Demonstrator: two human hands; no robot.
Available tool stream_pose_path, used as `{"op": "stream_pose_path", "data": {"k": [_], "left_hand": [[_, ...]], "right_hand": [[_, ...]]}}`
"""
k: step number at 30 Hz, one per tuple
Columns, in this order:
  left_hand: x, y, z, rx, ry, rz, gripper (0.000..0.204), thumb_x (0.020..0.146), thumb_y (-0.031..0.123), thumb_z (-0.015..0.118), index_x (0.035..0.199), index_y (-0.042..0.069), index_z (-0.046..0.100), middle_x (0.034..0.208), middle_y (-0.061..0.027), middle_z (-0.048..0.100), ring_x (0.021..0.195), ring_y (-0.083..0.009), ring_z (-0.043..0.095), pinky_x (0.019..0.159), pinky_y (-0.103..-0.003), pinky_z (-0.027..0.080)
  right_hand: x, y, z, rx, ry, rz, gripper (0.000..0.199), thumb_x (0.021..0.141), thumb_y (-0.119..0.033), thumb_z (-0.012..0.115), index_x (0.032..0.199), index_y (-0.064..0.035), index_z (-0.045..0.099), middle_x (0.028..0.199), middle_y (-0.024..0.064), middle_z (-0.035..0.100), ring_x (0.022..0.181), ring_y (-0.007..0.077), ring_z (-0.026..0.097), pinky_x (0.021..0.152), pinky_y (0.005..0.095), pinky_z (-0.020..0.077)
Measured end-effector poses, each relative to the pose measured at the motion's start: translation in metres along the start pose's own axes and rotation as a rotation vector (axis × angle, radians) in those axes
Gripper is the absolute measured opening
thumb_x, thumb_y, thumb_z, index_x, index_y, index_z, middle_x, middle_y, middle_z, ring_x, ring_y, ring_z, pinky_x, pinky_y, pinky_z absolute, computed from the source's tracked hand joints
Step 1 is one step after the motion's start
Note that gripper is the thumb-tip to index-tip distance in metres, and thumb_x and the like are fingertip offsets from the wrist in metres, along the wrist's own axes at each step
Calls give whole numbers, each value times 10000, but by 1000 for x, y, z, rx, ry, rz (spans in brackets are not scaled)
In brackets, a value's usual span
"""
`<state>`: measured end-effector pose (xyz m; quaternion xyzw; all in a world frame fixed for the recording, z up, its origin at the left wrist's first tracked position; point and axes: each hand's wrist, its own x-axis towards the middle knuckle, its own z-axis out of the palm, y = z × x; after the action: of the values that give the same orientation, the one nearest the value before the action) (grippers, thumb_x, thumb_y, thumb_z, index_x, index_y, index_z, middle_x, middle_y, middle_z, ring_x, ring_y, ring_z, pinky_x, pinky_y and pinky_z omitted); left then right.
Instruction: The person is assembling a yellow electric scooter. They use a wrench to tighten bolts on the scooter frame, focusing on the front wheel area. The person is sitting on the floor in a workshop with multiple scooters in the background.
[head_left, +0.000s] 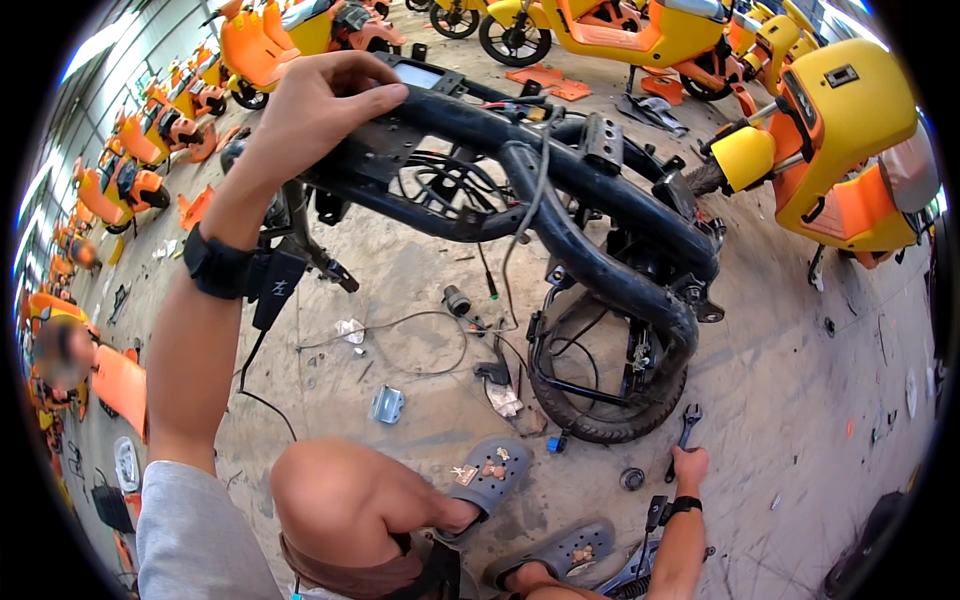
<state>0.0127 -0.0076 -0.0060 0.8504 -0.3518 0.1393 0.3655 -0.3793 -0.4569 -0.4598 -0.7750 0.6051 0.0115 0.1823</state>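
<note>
A stripped black scooter frame (585, 262) stands tilted in front of me, its tubes bare and a bundle of dark cables (450, 178) inside it. My left hand (325, 100) is closed on the frame's upper left end, thumb lying along the tube; some fingertips are hidden. Low on the right, my right hand (690, 463) grips an adjustable wrench (689, 428) by its handle, jaw pointing away from me. Just left of that hand, a round dark metal part (632, 479) lies on the floor. The frame's wheel (610, 432) rests on the concrete beyond the wrench.
A metal bracket (387, 404), a dark cylindrical part (456, 300) and a loose grey cable (440, 372) lie on the floor. Yellow-orange scooters line the left and back; another scooter (850, 130) stands at right. A person (65, 350) is at far left.
</note>
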Motion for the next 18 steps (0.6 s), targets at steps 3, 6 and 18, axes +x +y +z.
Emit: {"op": "stream_pose_path", "data": {"k": [3,6,18], "left_hand": [[-2,-3,-1,-24,3,60,235,873,212,708,968,-2,684,787,27,622,714,-26,533,646,-186,423],[1,-3,-2,16,3,136,252,870,227,711,956,-8,687,772,20,619,704,-35,534,638,-191,427],[6,-12,2,-71,-17,185,244,794,194,718,904,-24,706,692,-63,642,618,-123,563,595,-272,466]], "right_hand": [[-6,-7,-1,21,76,69,402,694,-341,741,902,-2,684,914,201,690,874,353,667,788,432,519],[4,27,6,75,152,15,355,727,-298,695,865,29,679,821,206,685,709,318,680,689,401,531],[-97,33,-110,808,43,40,265,827,-212,705,959,8,637,559,8,501,393,68,409,351,234,284]]}}
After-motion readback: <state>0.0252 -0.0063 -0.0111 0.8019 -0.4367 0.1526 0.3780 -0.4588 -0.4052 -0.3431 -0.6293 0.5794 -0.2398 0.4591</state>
